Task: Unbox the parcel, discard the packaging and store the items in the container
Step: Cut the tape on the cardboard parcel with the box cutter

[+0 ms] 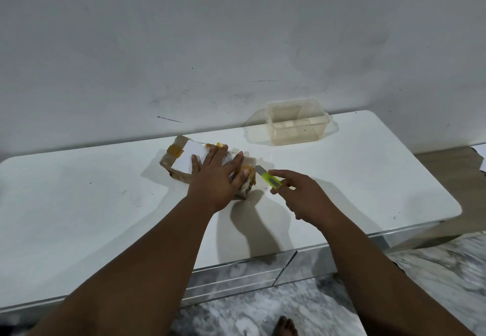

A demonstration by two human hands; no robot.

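A small rectangular parcel [207, 163], wrapped in clear plastic with a white label and brown tape, lies on a glossy white table [105, 204]. The left hand [218, 178] presses flat on the parcel, fingers spread. Just right of the parcel, the right hand [302, 196] grips a yellow-green utility knife [269, 179], blade pointing at the parcel's right end. Behind and right of the parcel, near the wall, sits an open translucent plastic container [297, 122].

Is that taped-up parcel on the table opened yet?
Still shut: brown tape bands wrap the white paper-covered parcel, and the yellow-green utility knife's blade only nears its end.
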